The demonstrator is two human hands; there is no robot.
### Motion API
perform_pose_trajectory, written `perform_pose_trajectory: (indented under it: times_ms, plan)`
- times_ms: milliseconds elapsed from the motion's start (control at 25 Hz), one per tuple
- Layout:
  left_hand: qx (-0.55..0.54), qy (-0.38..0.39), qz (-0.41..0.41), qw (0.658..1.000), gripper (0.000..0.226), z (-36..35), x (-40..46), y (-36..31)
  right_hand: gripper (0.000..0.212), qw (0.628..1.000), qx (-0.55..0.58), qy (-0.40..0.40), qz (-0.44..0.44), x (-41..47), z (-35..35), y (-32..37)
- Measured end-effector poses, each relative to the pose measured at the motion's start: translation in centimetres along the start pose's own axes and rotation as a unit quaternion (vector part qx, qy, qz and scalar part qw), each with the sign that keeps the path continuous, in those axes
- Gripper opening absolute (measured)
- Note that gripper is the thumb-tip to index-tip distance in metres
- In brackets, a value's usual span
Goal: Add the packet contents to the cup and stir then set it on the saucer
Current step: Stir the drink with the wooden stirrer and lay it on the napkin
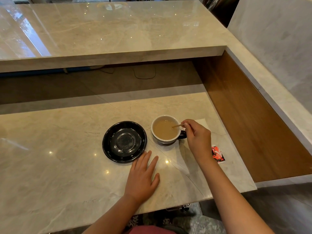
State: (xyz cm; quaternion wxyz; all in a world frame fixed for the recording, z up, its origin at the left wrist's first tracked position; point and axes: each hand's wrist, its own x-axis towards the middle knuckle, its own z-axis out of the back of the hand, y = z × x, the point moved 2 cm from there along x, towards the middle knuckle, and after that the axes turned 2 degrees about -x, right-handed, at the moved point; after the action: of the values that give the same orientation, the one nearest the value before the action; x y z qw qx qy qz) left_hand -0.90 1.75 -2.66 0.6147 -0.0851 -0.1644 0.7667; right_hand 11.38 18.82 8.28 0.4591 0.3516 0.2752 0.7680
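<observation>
A cup (166,129), white inside and dark outside, stands on the marble counter and holds light brown liquid. My right hand (197,139) pinches a thin wooden stir stick (177,126) whose tip dips into the liquid. The black saucer (124,141) sits bare just left of the cup, not touching it. My left hand (143,176) lies flat on the counter, fingers apart, just below the saucer's near rim. A red and black packet (217,154) lies on the counter to the right, partly hidden behind my right wrist.
A white napkin (202,123) lies behind my right hand. The counter (59,157) ends at a wooden side panel (253,124) on the right. A raised marble shelf (109,39) overhangs the back, with a dark cable beneath it.
</observation>
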Motion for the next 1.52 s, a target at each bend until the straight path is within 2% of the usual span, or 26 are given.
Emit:
perform_pose_trajectory:
  times_ms: [120, 240, 400, 520, 640, 880, 1120, 1200, 1360, 1520]
  plan:
    - [-0.006, -0.001, -0.001, 1.000, 0.056, 0.0, 0.1, 0.0, 0.012, 0.995, -0.061, 0.051, 0.055, 0.4, 1.1, 0.7]
    - [-0.006, -0.001, -0.001, 1.000, 0.056, 0.1, 0.1, 0.0, 0.014, 0.996, -0.037, 0.079, 0.011, 0.5, 1.5, 1.1]
    - [-0.005, 0.000, 0.000, 1.000, 0.056, 0.0, 0.1, 0.1, 0.021, 0.985, 0.105, 0.070, -0.118, 0.2, 0.5, 0.4]
    - [-0.001, 0.001, 0.001, 1.000, 0.057, -0.1, 0.0, 0.1, 0.021, 0.940, 0.249, 0.026, -0.232, -0.5, -0.9, 0.0]
    - [-0.002, 0.002, 0.001, 1.000, 0.057, -0.1, 0.0, 0.1, 0.020, 0.918, 0.301, -0.034, -0.257, -1.5, -2.2, 0.1]
    - [-0.006, 0.001, -0.004, 1.000, 0.056, 0.0, 0.1, 0.0, 0.020, 0.942, 0.238, -0.093, -0.218, -1.6, -2.4, 0.3]
    - [-0.015, -0.003, -0.007, 1.000, 0.056, 0.0, 0.0, 0.1, 0.019, 0.973, 0.130, -0.097, -0.165, -1.3, -0.7, -0.6]
    - [-0.013, -0.002, -0.006, 1.000, 0.056, 0.0, 0.0, 0.0, 0.018, 0.987, 0.081, -0.076, -0.117, -1.1, -0.1, -0.3]
    - [-0.009, 0.001, -0.005, 1.000, 0.056, 0.0, 0.0, 0.0, 0.014, 0.999, -0.022, 0.026, -0.012, 0.3, 1.3, 1.2]
    - [-0.007, -0.003, -0.004, 1.000, 0.056, 0.1, 0.0, 0.0, 0.016, 0.995, -0.054, 0.078, -0.020, 1.2, 2.0, 1.9]
